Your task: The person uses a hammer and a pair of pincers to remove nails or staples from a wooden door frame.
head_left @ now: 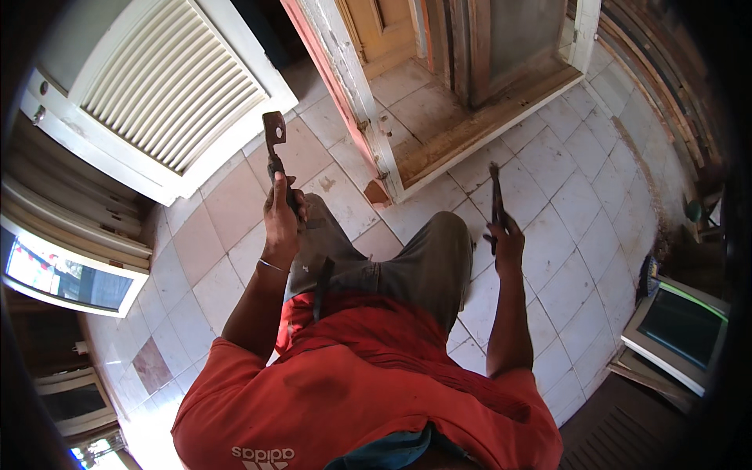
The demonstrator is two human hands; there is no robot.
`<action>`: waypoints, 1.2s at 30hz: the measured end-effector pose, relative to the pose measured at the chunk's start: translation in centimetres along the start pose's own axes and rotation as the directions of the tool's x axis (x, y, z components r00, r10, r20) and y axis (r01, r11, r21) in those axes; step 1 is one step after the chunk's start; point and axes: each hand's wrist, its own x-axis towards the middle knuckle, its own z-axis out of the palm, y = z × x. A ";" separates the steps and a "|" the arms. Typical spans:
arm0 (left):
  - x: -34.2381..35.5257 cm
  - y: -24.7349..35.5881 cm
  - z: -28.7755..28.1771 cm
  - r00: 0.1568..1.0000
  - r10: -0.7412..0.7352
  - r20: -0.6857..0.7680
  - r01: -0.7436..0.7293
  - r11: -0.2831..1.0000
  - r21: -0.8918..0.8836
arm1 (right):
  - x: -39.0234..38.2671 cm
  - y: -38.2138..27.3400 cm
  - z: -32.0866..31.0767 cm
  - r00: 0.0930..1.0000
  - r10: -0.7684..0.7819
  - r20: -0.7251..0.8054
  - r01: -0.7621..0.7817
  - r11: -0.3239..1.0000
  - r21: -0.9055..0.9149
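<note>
My left hand is closed around the dark handle of a hand tool, its thumb laid along the grip. The tool's flat, rusty-brown metal head has a hole or notch near one side and points away from me, in front of the white louvred shutter. On the other side, my right hand grips a slim dark hand tool, held over the tiles with its narrow end pointing away. I cannot make out its exact kind. The two hands are well apart, on either side of my knees.
A white louvred shutter stands at the far left. Ahead is a worn wooden frame with chipped white and pink paint. Pale tiles cover the floor. An old monitor sits at right, and long wooden boards lie far right.
</note>
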 end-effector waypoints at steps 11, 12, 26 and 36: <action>0.8 -1.2 -2.2 0.999 -0.045 -0.013 0.044 0.995 -0.087 | -0.7 -20.7 13.4 0.552 -0.641 0.534 0.797 0.216 -0.564; 1.2 -1.1 -2.6 0.999 -0.048 -0.002 0.048 0.995 -0.088 | -0.9 -21.9 14.3 0.556 -0.641 0.529 0.791 0.214 -0.573; 3.8 -1.0 -9.4 0.992 -0.125 0.034 0.130 0.958 -0.257 | -2.9 -30.4 22.2 0.409 -0.556 0.724 0.542 -0.490 -0.683; 5.4 -1.8 -11.3 0.991 -0.116 0.062 0.130 0.932 -0.338 | -3.9 -31.2 24.5 0.500 -0.444 0.743 0.417 -0.629 -0.656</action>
